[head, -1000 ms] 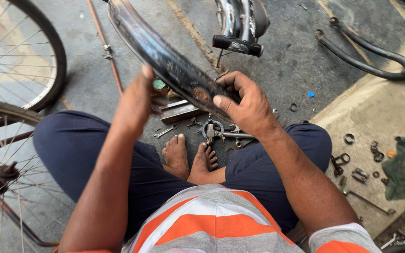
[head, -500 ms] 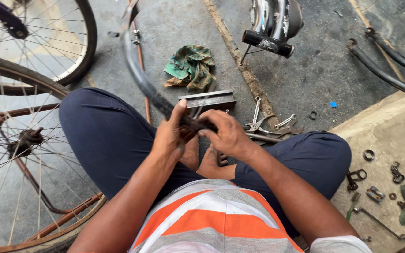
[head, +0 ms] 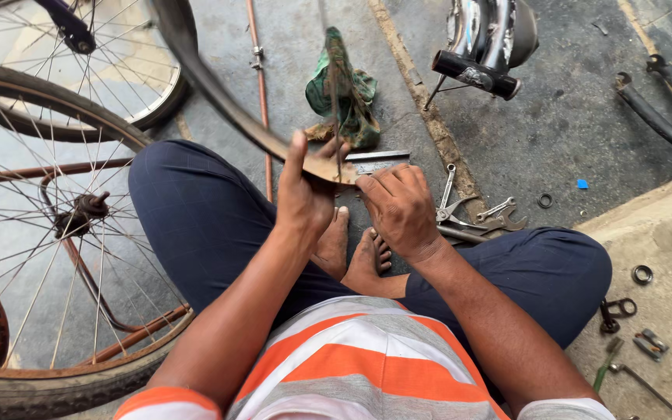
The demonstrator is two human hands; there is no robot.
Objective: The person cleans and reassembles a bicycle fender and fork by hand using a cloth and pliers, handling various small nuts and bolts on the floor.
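I sit cross-legged on the ground. A curved dark metal bicycle mudguard (head: 219, 97) arcs from the top of the view down to my hands. My left hand (head: 302, 193) grips its rusty lower end, thumb raised. My right hand (head: 400, 208) pinches the same end from the right, fingers closed on it. A thin stay rod (head: 331, 93) rises from where the hands meet. My bare feet (head: 351, 250) are just below the hands.
A spoked bicycle wheel with tyre (head: 48, 257) stands at my left, another wheel (head: 79, 70) behind it. A green rag (head: 344, 93), metal file (head: 379, 159), wrenches (head: 476, 214), a bicycle pedal and frame (head: 484, 47), rubber tubing (head: 663, 109), and small nuts and rings (head: 647, 311) lie around.
The mudguard has swung left and lowered, and my hands have moved to its rusty end. The view shifted so the green rag and left wheel show more.
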